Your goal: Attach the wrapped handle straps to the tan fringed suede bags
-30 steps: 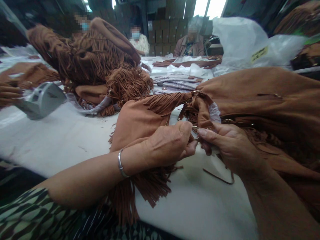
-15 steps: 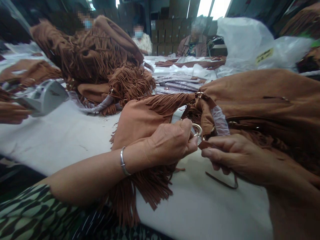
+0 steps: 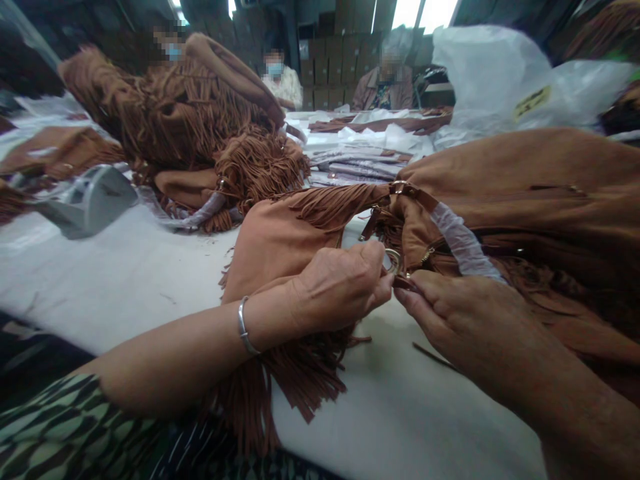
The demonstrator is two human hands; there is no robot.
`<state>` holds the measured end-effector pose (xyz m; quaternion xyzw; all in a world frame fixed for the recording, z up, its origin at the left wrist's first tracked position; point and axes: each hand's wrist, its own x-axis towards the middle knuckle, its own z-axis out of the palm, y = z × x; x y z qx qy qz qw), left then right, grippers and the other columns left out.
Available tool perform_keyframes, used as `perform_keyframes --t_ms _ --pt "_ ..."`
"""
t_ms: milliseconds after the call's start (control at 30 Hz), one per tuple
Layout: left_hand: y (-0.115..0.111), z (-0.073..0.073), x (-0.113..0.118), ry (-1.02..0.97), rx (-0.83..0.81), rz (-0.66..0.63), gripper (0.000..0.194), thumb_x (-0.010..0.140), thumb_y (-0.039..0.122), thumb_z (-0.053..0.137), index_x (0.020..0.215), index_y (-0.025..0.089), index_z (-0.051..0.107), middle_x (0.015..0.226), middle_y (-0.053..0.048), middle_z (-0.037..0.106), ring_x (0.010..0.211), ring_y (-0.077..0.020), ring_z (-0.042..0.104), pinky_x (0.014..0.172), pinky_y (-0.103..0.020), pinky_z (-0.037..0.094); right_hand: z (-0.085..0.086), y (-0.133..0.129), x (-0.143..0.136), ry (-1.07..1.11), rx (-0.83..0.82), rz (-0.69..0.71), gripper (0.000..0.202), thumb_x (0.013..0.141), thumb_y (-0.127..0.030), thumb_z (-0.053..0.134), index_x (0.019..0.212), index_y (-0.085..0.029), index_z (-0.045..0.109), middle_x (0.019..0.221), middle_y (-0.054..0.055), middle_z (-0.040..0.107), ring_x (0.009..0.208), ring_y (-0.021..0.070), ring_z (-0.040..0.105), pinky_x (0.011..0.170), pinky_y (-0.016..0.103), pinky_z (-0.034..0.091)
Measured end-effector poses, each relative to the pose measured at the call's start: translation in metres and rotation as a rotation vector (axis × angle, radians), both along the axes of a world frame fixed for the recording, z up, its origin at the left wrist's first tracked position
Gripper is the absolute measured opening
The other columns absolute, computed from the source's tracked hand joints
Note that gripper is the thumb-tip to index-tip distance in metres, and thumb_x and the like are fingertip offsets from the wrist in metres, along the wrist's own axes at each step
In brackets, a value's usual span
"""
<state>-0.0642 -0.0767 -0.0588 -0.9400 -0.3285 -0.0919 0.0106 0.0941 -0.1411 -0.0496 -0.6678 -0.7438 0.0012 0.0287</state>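
My left hand (image 3: 345,283) is closed in a pinch at a gold-coloured metal ring (image 3: 393,259). Close against it, the fingertips of my right hand (image 3: 450,310) grip a short brown leather strap (image 3: 403,283) just below the ring. A brown suede bag (image 3: 280,243) with long fringe lies under and behind my left hand, its fringe hanging over the near table edge. Plastic film wraps the bag's handle (image 3: 463,240), which runs behind my right hand. My fingers partly hide the ring and the strap's ends.
More fringed bags (image 3: 180,113) are heaped at the back left, beside a grey tape dispenser (image 3: 90,200). A large brown bag (image 3: 505,173) lies at the right. Behind it is a clear plastic bag (image 3: 490,80). People (image 3: 383,87) sit across the white table (image 3: 125,267).
My right hand has turned and moved left, closer to my left hand, bringing the strap to the ring. The wrapped handle has swung right. Another person's hand has left the tape dispenser.
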Motion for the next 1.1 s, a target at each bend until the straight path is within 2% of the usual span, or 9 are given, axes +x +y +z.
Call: perform_keyframes --t_ms 133,267,400,533,700,800,1100 --pt "-0.002 -0.001 0.001 0.05 0.092 0.01 0.032 0.097 0.034 0.025 0.093 0.011 0.047 0.077 -0.008 0.059 0.068 -0.0216 0.062 0.049 -0.027 0.044 0.004 -0.001 -0.012 -0.145 -0.137 -0.011 0.021 0.09 -0.024 0.041 0.085 -0.018 0.06 0.078 0.012 0.068 0.071 0.0274 0.063 0.057 0.033 0.03" --pt "-0.004 -0.003 0.003 0.085 0.125 0.006 0.03 0.096 0.03 0.024 0.092 0.011 0.048 0.08 -0.009 0.058 0.065 -0.0215 0.062 0.046 -0.027 0.044 0.004 0.0 -0.013 -0.135 -0.078 0.012 0.026 0.093 -0.027 0.037 0.079 -0.02 0.057 0.066 0.009 0.064 0.061 0.0249 0.061 0.053 0.032 0.025" --pt "-0.002 -0.004 0.002 0.045 0.121 0.058 0.034 0.097 0.034 0.025 0.093 0.01 0.049 0.076 -0.009 0.058 0.066 -0.023 0.063 0.048 -0.028 0.045 0.0 0.001 -0.009 -0.087 0.003 0.03 0.026 0.092 -0.029 0.037 0.077 -0.021 0.055 0.063 0.008 0.063 0.056 0.0241 0.06 0.051 0.031 0.022" --pt "0.001 -0.006 0.0 0.044 0.121 0.024 0.032 0.096 0.031 0.024 0.093 0.01 0.049 0.081 -0.011 0.058 0.068 -0.0233 0.063 0.048 -0.028 0.046 -0.002 0.0 -0.014 -0.081 0.026 -0.002 0.027 0.094 -0.029 0.034 0.077 -0.021 0.053 0.063 0.008 0.063 0.056 0.0251 0.06 0.052 0.031 0.023" --pt "0.003 -0.016 0.001 -0.051 0.145 0.081 0.025 0.093 0.029 0.03 0.095 0.011 0.047 0.081 -0.01 0.058 0.07 -0.0231 0.062 0.05 -0.029 0.048 -0.007 0.0 -0.023 -0.033 0.103 -0.09 0.025 0.094 -0.027 0.036 0.074 -0.021 0.05 0.061 0.007 0.062 0.052 0.0236 0.058 0.05 0.03 0.022" --pt "0.003 -0.019 0.002 -0.096 0.163 0.055 0.021 0.092 0.027 0.031 0.095 0.012 0.045 0.082 -0.01 0.058 0.07 -0.0231 0.061 0.051 -0.03 0.049 -0.008 0.001 -0.022 0.006 0.117 -0.077 0.026 0.093 -0.029 0.034 0.073 -0.022 0.049 0.062 0.007 0.062 0.055 0.0238 0.057 0.052 0.03 0.024" --pt "0.0 -0.006 -0.002 -0.042 0.103 0.011 0.02 0.091 0.023 0.031 0.094 0.011 0.046 0.077 -0.009 0.057 0.068 -0.0209 0.062 0.05 -0.027 0.047 -0.006 0.002 -0.015 0.17 0.074 -0.044 0.03 0.092 -0.034 0.032 0.069 -0.022 0.048 0.061 0.006 0.059 0.057 0.0224 0.056 0.054 0.031 0.03"
